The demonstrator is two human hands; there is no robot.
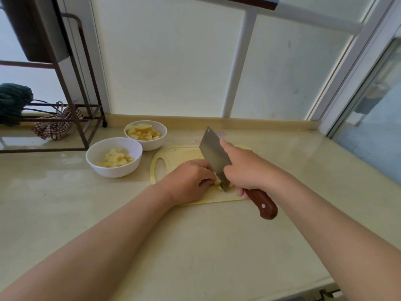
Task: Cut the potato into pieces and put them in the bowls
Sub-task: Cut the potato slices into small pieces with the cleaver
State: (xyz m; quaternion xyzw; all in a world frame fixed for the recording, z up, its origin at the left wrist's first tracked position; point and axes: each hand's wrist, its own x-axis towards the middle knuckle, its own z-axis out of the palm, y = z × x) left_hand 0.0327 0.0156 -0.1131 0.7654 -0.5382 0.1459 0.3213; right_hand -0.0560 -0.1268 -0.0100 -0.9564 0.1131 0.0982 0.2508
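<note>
A pale yellow cutting board (180, 154) lies on the counter. My left hand (188, 180) presses down on a small piece of potato (217, 183), mostly hidden under my fingers. My right hand (245, 168) grips a cleaver (213, 156) by its brown wooden handle, blade edge down on the potato right beside my left fingers. Two white bowls stand left of the board: the near bowl (95, 157) and the far bowl (161, 129), both holding yellow potato cubes.
A dark metal rack (80, 118) stands at the back left with a patterned cloth (54, 127) and a green knitted thing (13, 101) on it. A wall runs behind the counter. A window is at the right. The counter's front edge is near the bottom right.
</note>
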